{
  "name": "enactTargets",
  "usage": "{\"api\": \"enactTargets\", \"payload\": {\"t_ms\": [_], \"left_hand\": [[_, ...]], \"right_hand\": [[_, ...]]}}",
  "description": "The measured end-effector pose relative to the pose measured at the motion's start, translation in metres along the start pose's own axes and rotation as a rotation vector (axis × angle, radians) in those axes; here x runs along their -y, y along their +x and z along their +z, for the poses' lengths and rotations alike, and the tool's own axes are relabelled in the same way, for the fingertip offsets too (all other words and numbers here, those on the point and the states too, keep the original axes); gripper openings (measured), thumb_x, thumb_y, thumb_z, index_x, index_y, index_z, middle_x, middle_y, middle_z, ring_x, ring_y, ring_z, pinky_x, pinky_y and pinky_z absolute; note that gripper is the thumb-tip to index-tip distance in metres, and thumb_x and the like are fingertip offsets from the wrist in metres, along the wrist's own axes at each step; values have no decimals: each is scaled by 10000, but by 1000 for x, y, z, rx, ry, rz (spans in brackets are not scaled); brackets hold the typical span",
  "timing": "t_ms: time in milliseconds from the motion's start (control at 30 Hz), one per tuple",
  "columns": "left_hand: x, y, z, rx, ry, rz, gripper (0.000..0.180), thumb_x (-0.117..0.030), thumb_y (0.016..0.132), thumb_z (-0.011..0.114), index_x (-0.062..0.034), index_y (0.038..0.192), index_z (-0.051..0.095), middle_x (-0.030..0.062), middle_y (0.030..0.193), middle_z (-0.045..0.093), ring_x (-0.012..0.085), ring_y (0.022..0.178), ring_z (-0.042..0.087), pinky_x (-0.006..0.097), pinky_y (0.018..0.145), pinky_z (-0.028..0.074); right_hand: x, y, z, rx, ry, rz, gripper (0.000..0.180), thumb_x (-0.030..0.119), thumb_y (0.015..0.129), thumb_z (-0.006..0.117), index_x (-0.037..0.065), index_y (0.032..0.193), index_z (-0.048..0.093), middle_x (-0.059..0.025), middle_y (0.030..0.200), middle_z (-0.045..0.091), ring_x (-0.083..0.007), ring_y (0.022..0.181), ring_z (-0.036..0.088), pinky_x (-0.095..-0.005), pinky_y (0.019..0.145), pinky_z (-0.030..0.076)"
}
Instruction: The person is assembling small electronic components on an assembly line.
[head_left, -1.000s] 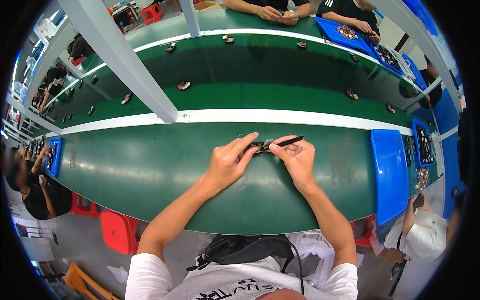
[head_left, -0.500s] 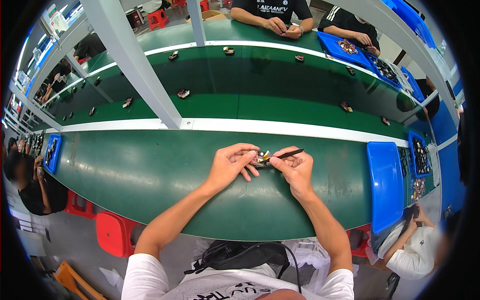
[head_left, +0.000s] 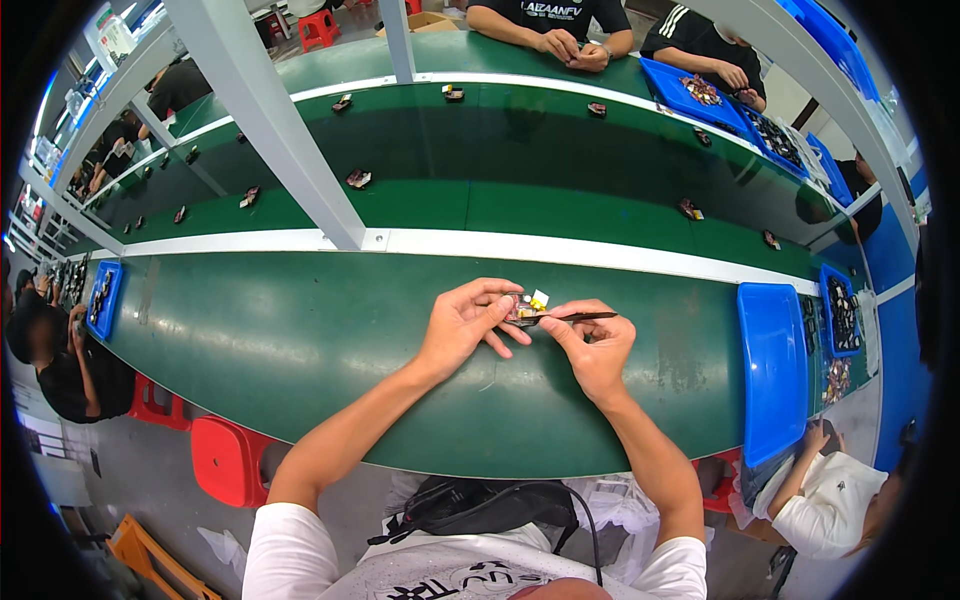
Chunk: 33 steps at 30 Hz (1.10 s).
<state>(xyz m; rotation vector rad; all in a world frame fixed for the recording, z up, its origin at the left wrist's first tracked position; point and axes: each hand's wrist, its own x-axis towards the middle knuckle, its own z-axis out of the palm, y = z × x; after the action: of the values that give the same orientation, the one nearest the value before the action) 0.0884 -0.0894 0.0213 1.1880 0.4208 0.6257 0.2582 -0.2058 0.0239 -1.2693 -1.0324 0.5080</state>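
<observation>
Between thumb and fingers my left hand (head_left: 464, 325) holds a small electronic assembly (head_left: 522, 310), dark-edged with reddish and yellow parts inside and a small white piece sticking up. My right hand (head_left: 597, 352) pinches a thin black stick-like tool (head_left: 592, 316). Its left end reaches to the right side of the assembly; whether the tip touches a part is too small to tell. Both hands are just above the green worktable (head_left: 300, 350), near its middle.
A blue tray (head_left: 772, 375) lies to the right, with a smaller blue bin (head_left: 840, 312) of dark parts beyond it. Past a white rail (head_left: 560, 252), similar assemblies lie along a green conveyor (head_left: 560, 205). A grey post (head_left: 270, 130) rises at left. Co-workers sit around.
The black tool has tipped flatter, its right end lower. My right hand has shifted slightly right and down. On the conveyor, the assemblies have moved a little left.
</observation>
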Motion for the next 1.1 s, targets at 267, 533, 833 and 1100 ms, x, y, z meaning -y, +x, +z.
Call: {"api": "enactTargets", "payload": {"t_ms": [267,533,833,1100], "left_hand": [[1,-1,-1,16,-7,2,365,-164,1043,575,87,1306,548,218,1104,686,327,881,757,311,597,647],[0,0,-1,3,-6,22,327,-147,1046,563,87,1274,553,220,1089,688,332,866,759,307,600,645],[1,0,-5,18,-13,-23,287,-124,1035,570,83,1234,570,214,1054,696,316,805,761,307,581,639],[7,1,-8,-77,63,24,255,-93,1037,554,86,1217,574,190,1027,690,289,786,757,293,572,626]], "right_hand": [[2,-2,3,5,-19,3,82,-45,811,815,-23,871,763,-29,859,713,6,558,443,-186,483,297],[0,0,3,-5,-1,-14,103,0,817,835,1,893,766,14,756,672,12,517,377,-197,458,242],[-2,2,0,54,17,19,113,-11,822,826,-10,903,748,8,769,671,14,510,389,-189,458,255],[1,-1,8,-14,-51,-37,106,-21,824,814,-20,906,746,-29,817,719,3,503,410,-193,456,275]]}}
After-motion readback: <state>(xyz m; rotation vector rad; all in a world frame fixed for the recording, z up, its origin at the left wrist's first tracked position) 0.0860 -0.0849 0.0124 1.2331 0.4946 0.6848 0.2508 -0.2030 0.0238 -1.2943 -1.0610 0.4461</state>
